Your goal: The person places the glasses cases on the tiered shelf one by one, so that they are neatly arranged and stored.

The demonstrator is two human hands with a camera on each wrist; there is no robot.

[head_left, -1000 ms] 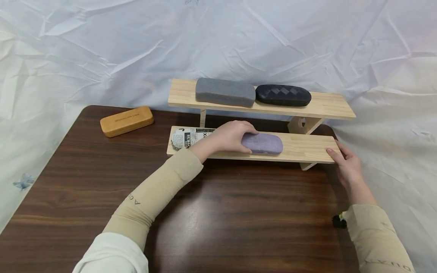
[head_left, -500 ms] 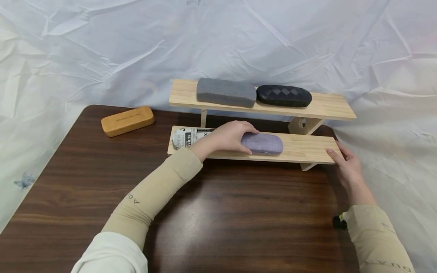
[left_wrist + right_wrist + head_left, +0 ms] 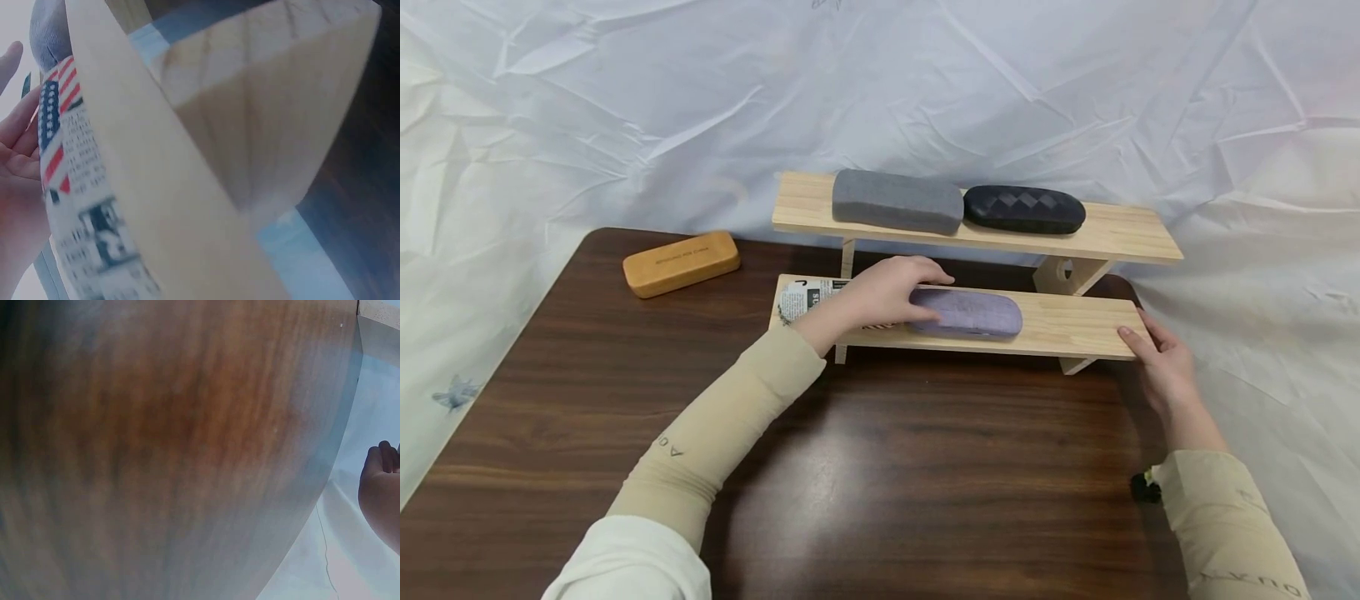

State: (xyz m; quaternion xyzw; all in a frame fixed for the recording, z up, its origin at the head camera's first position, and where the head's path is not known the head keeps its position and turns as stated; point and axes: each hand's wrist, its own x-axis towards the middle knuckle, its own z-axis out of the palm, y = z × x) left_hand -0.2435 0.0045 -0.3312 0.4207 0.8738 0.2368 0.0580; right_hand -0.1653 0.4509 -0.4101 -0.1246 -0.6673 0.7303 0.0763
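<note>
A purple glasses case (image 3: 973, 313) lies on the lower board of a two-tier wooden shelf (image 3: 1075, 321). My left hand (image 3: 883, 292) hovers over the case's left end, its fingers loose and spread apart. Beneath that hand is a newspaper-print glasses case (image 3: 797, 302), partly hidden by the wrist; its striped, printed side (image 3: 84, 169) shows in the left wrist view. My right hand (image 3: 1168, 371) holds the right end of the lower board, thumb on top and fingers at the end edge.
On the upper board sit a grey glasses case (image 3: 895, 202) and a black woven-pattern one (image 3: 1024, 210). An orange-tan case (image 3: 681, 264) lies on the dark wooden table (image 3: 925, 483) to the left. White sheeting (image 3: 700, 100) hangs behind.
My left hand has let go of the purple case and drawn back up and left, uncovering more of it. The right hand keeps its hold on the board.
</note>
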